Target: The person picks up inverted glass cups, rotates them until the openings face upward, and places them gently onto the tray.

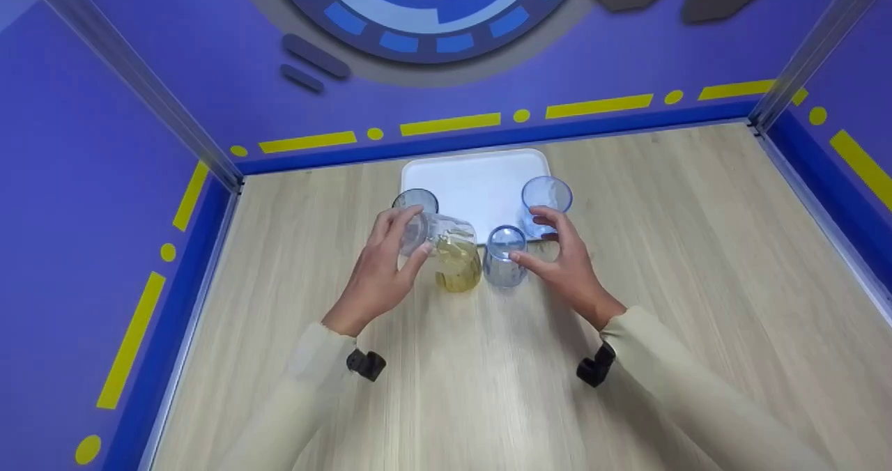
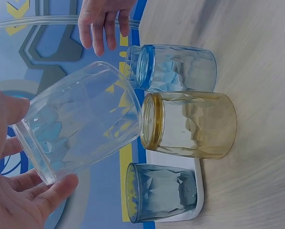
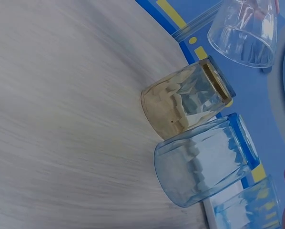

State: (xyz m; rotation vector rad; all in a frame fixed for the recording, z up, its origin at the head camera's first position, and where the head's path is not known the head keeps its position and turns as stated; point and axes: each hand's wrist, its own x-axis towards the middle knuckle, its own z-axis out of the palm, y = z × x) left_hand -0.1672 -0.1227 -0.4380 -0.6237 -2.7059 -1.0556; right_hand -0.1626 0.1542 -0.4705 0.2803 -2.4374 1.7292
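My left hand (image 1: 380,272) grips a clear faceted glass (image 2: 80,119) around its narrow base. The glass is tilted, its wide mouth lowered toward the top of an upside-down yellow glass (image 2: 195,126); whether they touch I cannot tell. Beside the yellow one, an upside-down blue glass (image 1: 505,269) stands on the table. My right hand (image 1: 568,265) hovers by it with fingers spread, apart from the glasses in the left wrist view. Upright on the tray's right front corner is another blue glass (image 1: 548,191), partly hidden behind my fingers. A grey glass (image 2: 164,193) stands upright at the tray's left side.
A white tray (image 1: 474,178) lies at the back of the wooden table (image 1: 446,387), near the blue printed wall (image 1: 390,95). Side panels with metal posts (image 1: 794,53) enclose the table at left and right.
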